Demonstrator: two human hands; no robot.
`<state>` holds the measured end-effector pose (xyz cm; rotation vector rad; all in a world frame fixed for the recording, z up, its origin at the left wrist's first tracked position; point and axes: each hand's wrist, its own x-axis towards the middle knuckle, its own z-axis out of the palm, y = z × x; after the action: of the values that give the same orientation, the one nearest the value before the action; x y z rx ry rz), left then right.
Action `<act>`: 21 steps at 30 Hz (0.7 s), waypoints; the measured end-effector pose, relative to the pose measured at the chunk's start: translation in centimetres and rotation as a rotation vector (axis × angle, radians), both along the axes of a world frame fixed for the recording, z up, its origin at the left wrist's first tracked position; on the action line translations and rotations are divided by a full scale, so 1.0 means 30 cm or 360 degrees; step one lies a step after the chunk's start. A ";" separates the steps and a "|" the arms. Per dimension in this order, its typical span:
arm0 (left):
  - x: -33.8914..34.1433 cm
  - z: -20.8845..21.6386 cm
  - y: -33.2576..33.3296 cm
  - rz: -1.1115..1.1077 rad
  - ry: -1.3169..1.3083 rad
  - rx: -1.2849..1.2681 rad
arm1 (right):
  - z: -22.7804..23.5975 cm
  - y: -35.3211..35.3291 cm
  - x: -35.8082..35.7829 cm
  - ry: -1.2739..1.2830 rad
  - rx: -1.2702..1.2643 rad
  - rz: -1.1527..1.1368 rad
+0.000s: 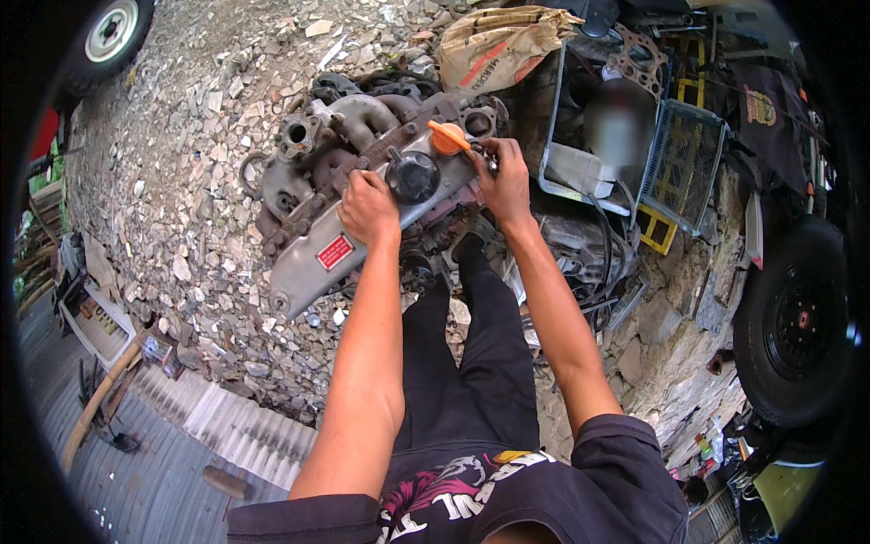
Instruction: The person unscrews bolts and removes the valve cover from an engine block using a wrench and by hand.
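Note:
A grey metal engine valve cover point(308, 272) with a red label lies slantwise over an engine in front of me. On it are a round black part point(413, 178) and an orange filler cap point(448, 138). My left hand point(370, 210) rests on the cover just left of the black part, fingers curled closed; anything inside them is hidden. Beside the orange cap, at the cover's right end, my right hand point(504, 181) is closed with thumb and fingers around a small dark metal piece too unclear to name. Rusty manifold pipes point(362, 122) sit along the engine's far side.
Stony gravel point(199, 163) surrounds the engine. To the right are a blue-rimmed crate point(555, 118) of parts, a mesh basket point(684, 163) and a black tyre point(797, 317). A brown sack point(498, 50) lies behind. Corrugated sheeting point(217, 422) and a wooden-handled tool point(95, 408) are at lower left.

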<state>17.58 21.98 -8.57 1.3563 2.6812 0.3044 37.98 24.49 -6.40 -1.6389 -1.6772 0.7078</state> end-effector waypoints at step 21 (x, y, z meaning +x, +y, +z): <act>-0.007 -0.002 -0.005 -0.0056 -0.0024 0.0055 | 0.007 0.020 0.043 -0.0082 0.0091 0.0307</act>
<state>17.38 21.84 -8.63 1.4036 2.6485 0.3572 39.28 25.10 -6.18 -1.4808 -1.8936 0.7081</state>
